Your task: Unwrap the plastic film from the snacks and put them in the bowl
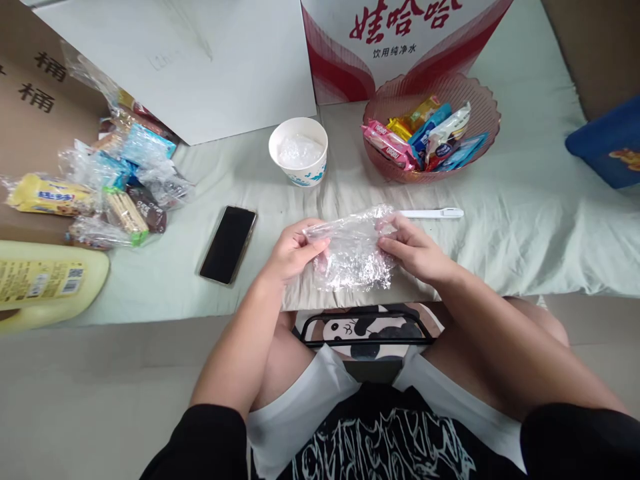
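Between my two hands stretches a clear, crinkled plastic bag (354, 257). My left hand (299, 250) pinches its left upper edge, thumb on top. On the opposite edge, my right hand (411, 245) grips it between thumb and fingers. The bag looks flat, and I can make out nothing inside. Just behind my right hand lies a white, slim-handled tool (440, 213), its left end hidden by the bag and fingers. A paper cup (306, 175) with crumpled clear plastic (299, 152) in it stands beyond the bag.
A pink ribbed bowl (487, 137) holds several wrapped snacks (423, 137). Left of my hands lies a phone (228, 245). Packaged snacks (123, 177) pile up at far left, near a yellow jug (53, 280). Boxes (240, 67) line the back; a blue object (607, 143) sits far right.
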Motion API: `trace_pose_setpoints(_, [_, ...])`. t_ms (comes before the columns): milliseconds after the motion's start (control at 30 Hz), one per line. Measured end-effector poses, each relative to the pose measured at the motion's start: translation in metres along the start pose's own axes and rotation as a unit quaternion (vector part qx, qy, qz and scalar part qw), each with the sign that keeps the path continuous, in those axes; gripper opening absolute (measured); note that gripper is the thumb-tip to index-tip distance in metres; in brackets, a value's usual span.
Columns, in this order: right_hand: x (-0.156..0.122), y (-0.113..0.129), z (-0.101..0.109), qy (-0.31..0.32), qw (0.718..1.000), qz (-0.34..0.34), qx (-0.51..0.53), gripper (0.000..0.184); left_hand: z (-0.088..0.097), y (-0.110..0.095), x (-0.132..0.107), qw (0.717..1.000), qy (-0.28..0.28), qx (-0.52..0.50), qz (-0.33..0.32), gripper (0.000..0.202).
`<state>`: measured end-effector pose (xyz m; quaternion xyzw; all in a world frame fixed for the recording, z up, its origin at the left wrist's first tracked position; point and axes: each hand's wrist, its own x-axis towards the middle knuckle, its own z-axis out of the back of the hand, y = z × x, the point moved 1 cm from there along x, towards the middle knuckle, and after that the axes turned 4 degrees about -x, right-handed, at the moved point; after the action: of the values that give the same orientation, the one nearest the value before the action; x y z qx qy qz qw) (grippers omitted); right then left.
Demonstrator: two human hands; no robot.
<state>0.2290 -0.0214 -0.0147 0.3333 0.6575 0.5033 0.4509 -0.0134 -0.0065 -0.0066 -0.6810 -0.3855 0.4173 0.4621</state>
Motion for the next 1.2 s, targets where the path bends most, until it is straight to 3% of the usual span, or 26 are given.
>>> trace_pose_setpoints(67, [-0.001, 0.001, 0.001, -0.029, 0.998, 0.021, 0.043, 0.025, 0.001, -0.004, 0.000, 0.999, 0.008, -0.044, -0.027, 0.015])
trace_pose_setpoints(133, [-0.002, 0.001, 0.003, -0.045, 0.998, 0.030, 0.040, 0.027, 0.002, -0.006, 0.001, 0.998, 0.012, -0.041, -0.044, 0.020])
trace_pose_setpoints(233, [-0.002, 0.001, 0.005, -0.060, 0.997, 0.037, -0.019, 0.042, 0.000, -0.005, 0.002, 0.996, 0.004, 0.070, -0.057, 0.021])
trace_pose_setpoints(333, [-0.001, -0.001, 0.005, -0.124, 0.989, 0.019, -0.080, 0.039, -0.004, 0.000, 0.001, 0.979, -0.012, 0.184, -0.085, 0.013])
trace_pose_setpoints(433, [0.001, -0.003, -0.001, -0.146, 0.987, -0.021, -0.055, 0.055, -0.006, 0.006, 0.001, 0.969, -0.006, 0.216, -0.120, 0.019])
trace_pose_setpoints(467, [0.002, -0.003, -0.003, -0.137, 0.989, -0.031, -0.047, 0.056, -0.005, 0.009, 0.002, 0.965, -0.022, 0.222, -0.135, 0.022])
trace_pose_setpoints(533, [0.002, -0.001, -0.006, -0.138, 0.987, -0.033, -0.070, 0.042, -0.003, 0.012, 0.003, 0.947, -0.103, 0.248, -0.177, 0.029])
trace_pose_setpoints(600, [0.001, 0.001, -0.008, -0.185, 0.973, -0.015, -0.136, 0.029, -0.003, 0.014, 0.003, 0.917, -0.192, 0.277, -0.213, 0.026])
trace_pose_setpoints(633, [-0.001, 0.002, -0.010, -0.212, 0.962, 0.004, -0.170, 0.024, -0.005, 0.015, 0.002, 0.912, -0.202, 0.286, -0.215, 0.022])
trace_pose_setpoints(700, [-0.004, 0.004, -0.016, -0.220, 0.949, 0.048, -0.219, 0.018, -0.013, 0.017, 0.002, 0.930, -0.146, 0.282, -0.186, 0.023])
trace_pose_setpoints(833, [-0.010, 0.005, -0.030, -0.088, 0.971, 0.100, -0.196, 0.019, -0.030, 0.019, 0.000, 0.968, 0.015, 0.226, -0.105, 0.050])
trace_pose_setpoints(900, [-0.011, 0.005, -0.032, -0.091, 0.973, 0.106, -0.185, 0.019, -0.033, 0.018, 0.000, 0.973, 0.036, 0.214, -0.079, 0.041])
trace_pose_setpoints(1000, [-0.011, 0.004, -0.028, -0.194, 0.948, 0.137, -0.213, 0.022, -0.032, 0.014, -0.001, 0.978, 0.028, 0.196, -0.066, 0.036])
trace_pose_setpoints(1033, [-0.011, 0.003, -0.026, -0.200, 0.946, 0.144, -0.210, 0.030, -0.032, 0.013, -0.001, 0.981, 0.046, 0.182, -0.060, 0.036])
trace_pose_setpoints(1133, [-0.013, -0.003, -0.022, -0.082, 0.980, 0.089, -0.156, 0.040, -0.032, 0.009, -0.002, 0.982, 0.121, 0.138, -0.035, 0.034])
trace_pose_setpoints(1200, [-0.017, -0.001, -0.017, -0.047, 0.986, 0.042, -0.154, 0.033, -0.031, 0.007, -0.002, 0.986, 0.091, 0.131, -0.053, 0.031])
